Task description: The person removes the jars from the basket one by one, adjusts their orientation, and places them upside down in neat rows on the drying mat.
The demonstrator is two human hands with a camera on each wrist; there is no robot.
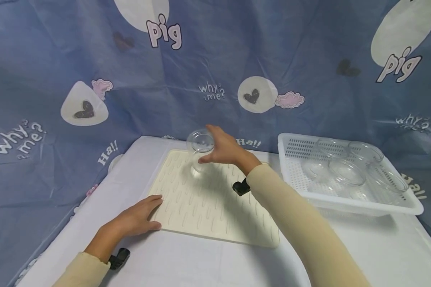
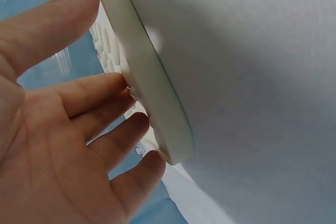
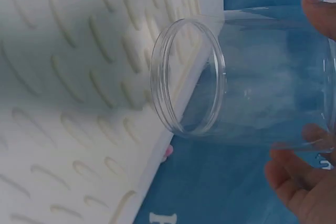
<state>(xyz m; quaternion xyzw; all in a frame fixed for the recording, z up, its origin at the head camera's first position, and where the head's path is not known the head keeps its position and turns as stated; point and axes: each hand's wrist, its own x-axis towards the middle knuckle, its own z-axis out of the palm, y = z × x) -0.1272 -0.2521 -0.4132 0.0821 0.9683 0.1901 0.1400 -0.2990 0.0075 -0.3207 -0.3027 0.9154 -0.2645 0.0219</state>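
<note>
My right hand (image 1: 224,147) grips a clear, see-through jar (image 1: 200,145) above the far left part of a cream drying mat (image 1: 215,207). In the right wrist view, thumb and fingers hold one end of the jar (image 3: 268,77), while its ridged, ring-like end points toward the mat's grooved surface (image 3: 68,77). My left hand (image 1: 138,217) is at the mat's near left corner. Its fingertips touch the mat's edge (image 2: 149,77) in the left wrist view, with the fingers loosely extended and the thumb apart from them.
To the right stands a white perforated plastic basket (image 1: 362,207) with several clear jars (image 1: 346,173) in it. A white cloth (image 1: 186,263) covers the table. Behind it hangs a blue printed curtain (image 1: 201,56).
</note>
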